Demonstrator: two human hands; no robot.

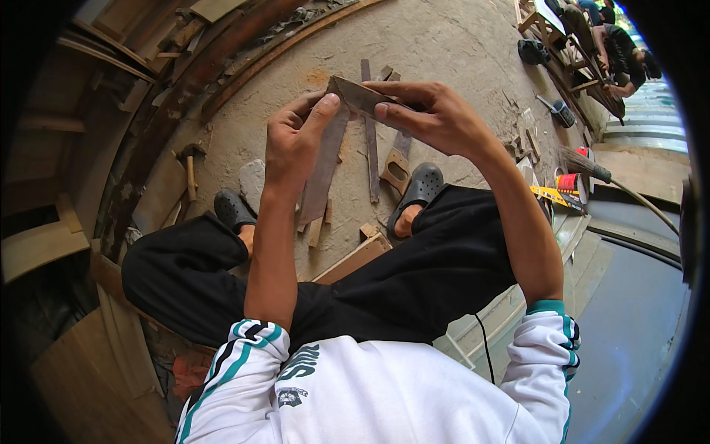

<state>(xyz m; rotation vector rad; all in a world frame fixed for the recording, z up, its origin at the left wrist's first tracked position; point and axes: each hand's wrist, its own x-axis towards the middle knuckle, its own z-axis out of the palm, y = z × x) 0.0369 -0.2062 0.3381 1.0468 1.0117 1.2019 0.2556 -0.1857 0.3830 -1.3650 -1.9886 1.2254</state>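
Two flat brown wooden strips meet at a pointed corner in front of me. My left hand (296,137) is closed on the upper end of the longer strip (323,166), its thumb near the joint, and that strip slants down toward the floor. The shorter strip (361,99) is pinched in my right hand (436,118) between thumb and fingers, running from the corner to the right. Whether the two pieces are fastened cannot be made out. Beyond them a long dark strip (371,148) lies on the floor beside a handsaw (396,172) with a wooden handle.
A hammer (191,174) lies at the left. Wood offcuts (316,231) lie between my feet, near a pale board (353,259). At the right are a broom (588,163), a yellow level (556,197) and a red can (569,183). Another person (625,59) works at the far right.
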